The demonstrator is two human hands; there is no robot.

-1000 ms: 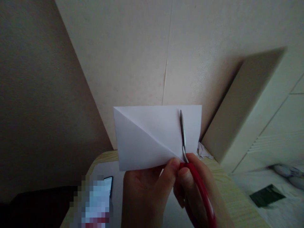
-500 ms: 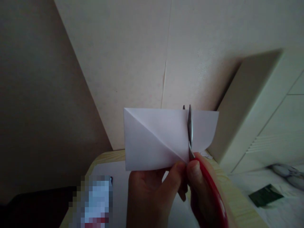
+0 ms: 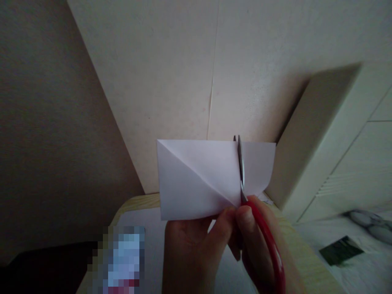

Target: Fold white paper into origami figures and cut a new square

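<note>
A white sheet of paper (image 3: 196, 175) with a diagonal crease is held upright in front of me. My left hand (image 3: 196, 245) pinches its lower edge, thumb near the end of the crease. In my right hand (image 3: 260, 245) is a pair of red-handled scissors (image 3: 277, 261), with the thumb lying close to the left one. Their metal blades straddle the paper to the right of the crease, and both tips poke out above the top edge, nearly together. Right of the blades, a narrower part of the paper curves back.
Below the hands is a small wooden table (image 3: 306, 253) with white paper (image 3: 153, 245) on it. A blurred-out rectangular object (image 3: 125, 257) lies at the left. Behind stands a pale wall (image 3: 171, 81); to the right are a white cabinet (image 3: 352, 155) and a dark green packet (image 3: 341, 250).
The scissor blades have closed further, their tips now closer together. Scissors, right hand and the paper's right part have shifted slightly left; the left hand keeps its hold.
</note>
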